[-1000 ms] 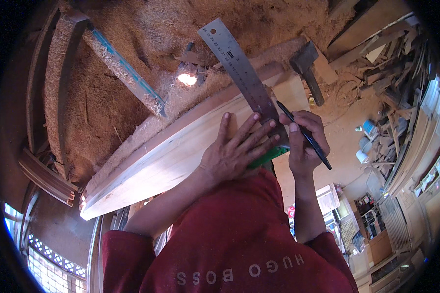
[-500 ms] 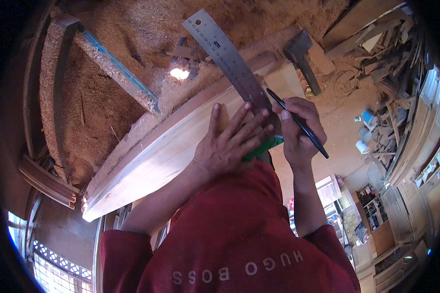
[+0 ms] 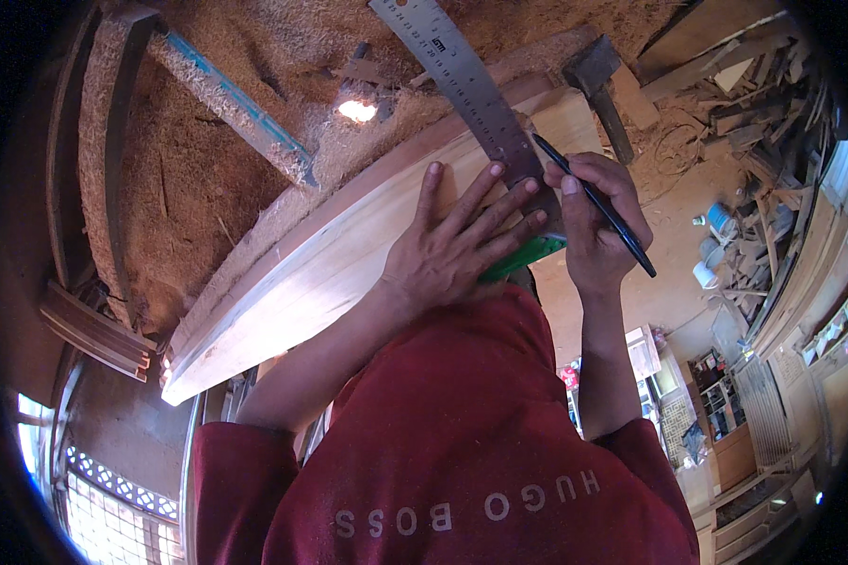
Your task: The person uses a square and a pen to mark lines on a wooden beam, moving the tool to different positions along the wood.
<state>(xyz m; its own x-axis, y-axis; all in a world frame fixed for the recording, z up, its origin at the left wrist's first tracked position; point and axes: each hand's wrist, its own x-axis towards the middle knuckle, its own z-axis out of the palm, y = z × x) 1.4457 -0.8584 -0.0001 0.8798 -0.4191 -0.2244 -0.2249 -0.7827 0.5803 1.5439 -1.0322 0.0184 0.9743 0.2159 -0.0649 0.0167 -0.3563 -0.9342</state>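
A pale wooden board (image 3: 292, 301) slants across the bench in front of me. Over its right end lies a try square with a steel ruler blade (image 3: 457, 80) and a green stock (image 3: 528, 254), which sits along the near edge. My left hand (image 3: 448, 235) rests flat with fingers spread, its fingertips pressing on the blade and the board. In my right hand (image 3: 601, 226) is a slim black pen (image 3: 622, 231), pinched between thumb and fingers. The pen's tip is close beside the blade's right edge.
Wood shavings (image 3: 226, 160) cover the bench beyond the board. A dark hammer-like tool (image 3: 598, 94) lies past its right end. A lit lamp (image 3: 358, 110) shines behind. At left, a shavings-covered bar with a blue strip (image 3: 226, 94) slopes down. Scrap wood (image 3: 754, 141) is piled at right.
The whole view has shifted slightly, so board, try square and hands appear a little higher and further right. The left hand stays flat on the square; the right still grips the pen beside the blade.
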